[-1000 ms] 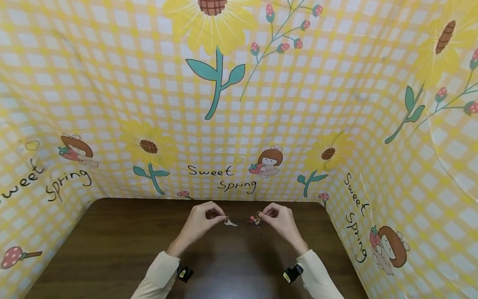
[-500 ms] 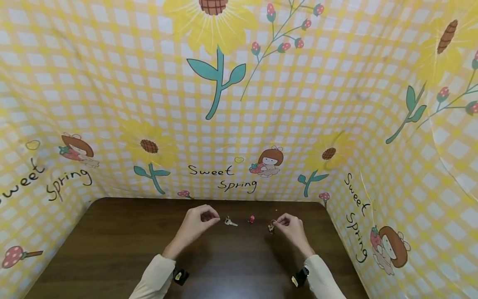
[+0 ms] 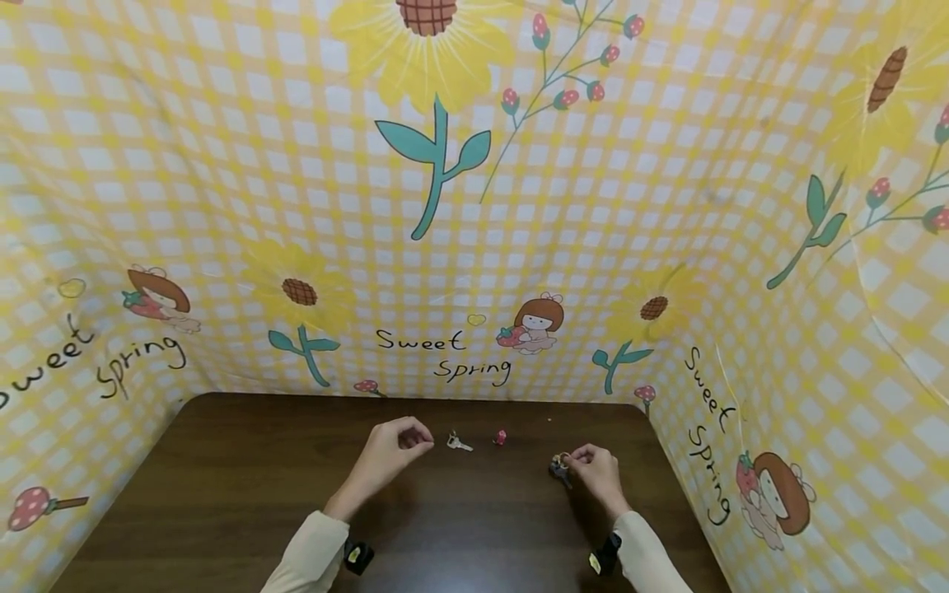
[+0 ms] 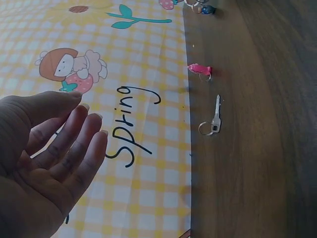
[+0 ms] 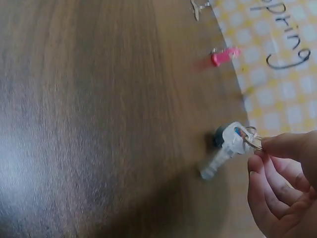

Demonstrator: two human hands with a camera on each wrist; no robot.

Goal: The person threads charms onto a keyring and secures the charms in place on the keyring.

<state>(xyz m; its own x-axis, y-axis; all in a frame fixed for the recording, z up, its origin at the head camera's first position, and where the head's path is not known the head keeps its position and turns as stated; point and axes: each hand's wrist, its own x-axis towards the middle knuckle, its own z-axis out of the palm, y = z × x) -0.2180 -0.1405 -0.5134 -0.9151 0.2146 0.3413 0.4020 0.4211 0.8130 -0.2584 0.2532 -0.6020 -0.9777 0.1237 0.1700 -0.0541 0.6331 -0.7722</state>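
Note:
Between thumb and forefinger, my right hand (image 3: 599,473) pinches a metal key ring (image 5: 253,145) over the right part of the table. A silver key (image 5: 218,157) hangs from this ring, with a dark blue trinket partly hidden behind it. My left hand (image 3: 389,449) is bare, its fingers loosely bent. Just right of the left hand lies another silver key (image 3: 460,443); the left wrist view shows a small ring on its head. A small pink figure charm (image 3: 501,437) with a ring of its own stands between that key and my right hand.
The dark wood table (image 3: 460,511) meets a yellow checked cloth (image 3: 415,272) hung along its back and sides. A tiny pale speck (image 3: 549,420) lies near the back edge. Black wrist cameras sit at both cuffs.
My right hand has moved right and nearer with the key ring, leaving the pink charm on the table. My left hand has let go of the other key and drawn back left.

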